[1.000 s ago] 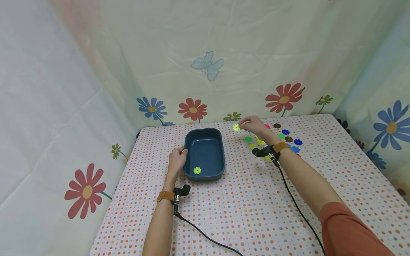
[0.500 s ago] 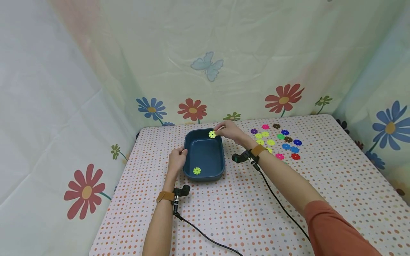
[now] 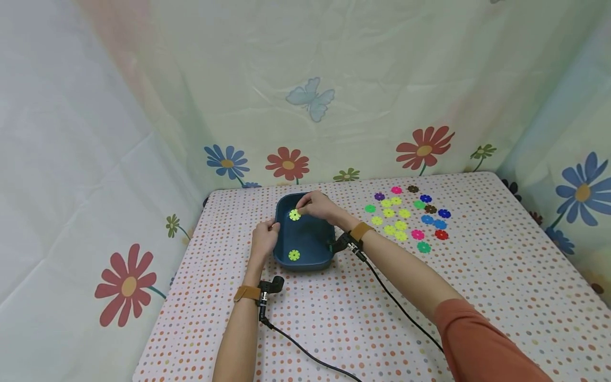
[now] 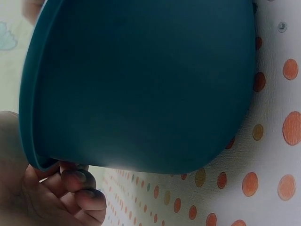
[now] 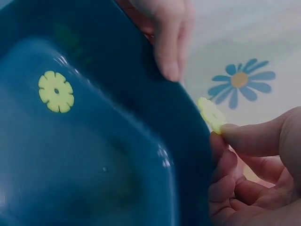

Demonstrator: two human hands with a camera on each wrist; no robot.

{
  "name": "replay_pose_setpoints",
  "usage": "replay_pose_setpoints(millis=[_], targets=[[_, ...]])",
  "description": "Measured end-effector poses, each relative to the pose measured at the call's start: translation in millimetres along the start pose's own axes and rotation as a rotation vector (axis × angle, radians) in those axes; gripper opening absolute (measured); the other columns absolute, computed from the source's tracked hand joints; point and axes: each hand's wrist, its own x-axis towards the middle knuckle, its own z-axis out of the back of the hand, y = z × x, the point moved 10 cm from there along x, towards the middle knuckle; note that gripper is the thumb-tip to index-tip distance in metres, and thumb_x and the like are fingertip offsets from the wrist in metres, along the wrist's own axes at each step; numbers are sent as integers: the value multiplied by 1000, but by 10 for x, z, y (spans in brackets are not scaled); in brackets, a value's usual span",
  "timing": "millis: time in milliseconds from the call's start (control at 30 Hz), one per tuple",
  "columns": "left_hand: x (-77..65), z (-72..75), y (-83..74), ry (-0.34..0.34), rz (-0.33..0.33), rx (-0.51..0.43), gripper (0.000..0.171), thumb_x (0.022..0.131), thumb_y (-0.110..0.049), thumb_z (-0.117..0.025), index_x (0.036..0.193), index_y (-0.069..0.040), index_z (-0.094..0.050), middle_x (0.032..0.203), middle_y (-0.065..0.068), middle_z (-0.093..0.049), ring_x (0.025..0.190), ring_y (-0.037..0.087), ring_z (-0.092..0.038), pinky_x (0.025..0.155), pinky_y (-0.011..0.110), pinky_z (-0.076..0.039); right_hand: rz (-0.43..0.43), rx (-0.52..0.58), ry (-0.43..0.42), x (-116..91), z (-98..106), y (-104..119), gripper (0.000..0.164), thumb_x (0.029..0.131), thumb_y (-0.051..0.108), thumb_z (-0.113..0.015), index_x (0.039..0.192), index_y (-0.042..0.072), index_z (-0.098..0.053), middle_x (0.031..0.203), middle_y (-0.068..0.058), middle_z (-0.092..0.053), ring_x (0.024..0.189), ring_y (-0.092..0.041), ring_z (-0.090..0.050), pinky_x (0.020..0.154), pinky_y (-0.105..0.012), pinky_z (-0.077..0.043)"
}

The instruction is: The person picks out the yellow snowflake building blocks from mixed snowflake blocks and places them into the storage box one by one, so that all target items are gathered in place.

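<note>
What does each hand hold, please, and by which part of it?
The right hand pinches a yellow-green flower disc by its edge, between thumb and finger. The left hand grips the blue tub by its rim, on the left side.

High downward head view, close wrist views, shared blue tray (image 3: 307, 239)

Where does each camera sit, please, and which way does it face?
Head: on the head, looking forward and down at the blue rectangular tub; left hand, right hand, forearms show.
Left wrist: on that wrist, facing the tub's outer wall; left hand shows.
Right wrist: on that wrist, facing into the tub; both hands show.
Head and right wrist share two yellow flower-shaped discs.
</note>
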Motion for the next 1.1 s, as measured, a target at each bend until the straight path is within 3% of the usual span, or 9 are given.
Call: replay_pose_setpoints(millis=[233,400,567,733,1100], targets=[[-17,-3,0,14,-3,-1,43,107,-22,-52,142,2,-56,126,19,-67,110,28,-63,93,45,-51,-60,-49,24,79,-247,-120,11,96,9,-68,102,2,-73,109,-10,-67,99,-23,-58,95,-41,-47],[-26,-11,9,21,9,-2,45,106,-23,-52,143,2,-54,133,18,-64,116,27,-61,98,45,-50,-91,-91,49,88,-372,-189,9,95,7,-67,98,4,-74,107,-9,-67,97,-22,-58,95,-41,-47],[-26,-23,7,27,20,-11,45,107,-24,-51,144,2,-54,134,18,-63,113,27,-61,95,44,-50,-119,-108,71,63,-425,-218,8,95,6,-66,98,2,-73,102,-9,-67,94,-22,-59,93,-41,-49],[-14,-20,9,23,22,-4,46,107,-24,-51,144,3,-53,138,19,-60,125,28,-58,102,46,-48,-159,-132,93,79,-461,-298,7,95,5,-66,100,2,-71,102,-9,-67,96,-23,-58,95,-42,-47],[-7,1,-9,9,8,-2,44,107,-23,-52,143,2,-55,139,19,-60,128,30,-56,103,47,-48,-190,-208,169,104,-569,-360,6,93,4,-66,97,3,-71,97,-8,-67,89,-21,-58,85,-36,-49]])
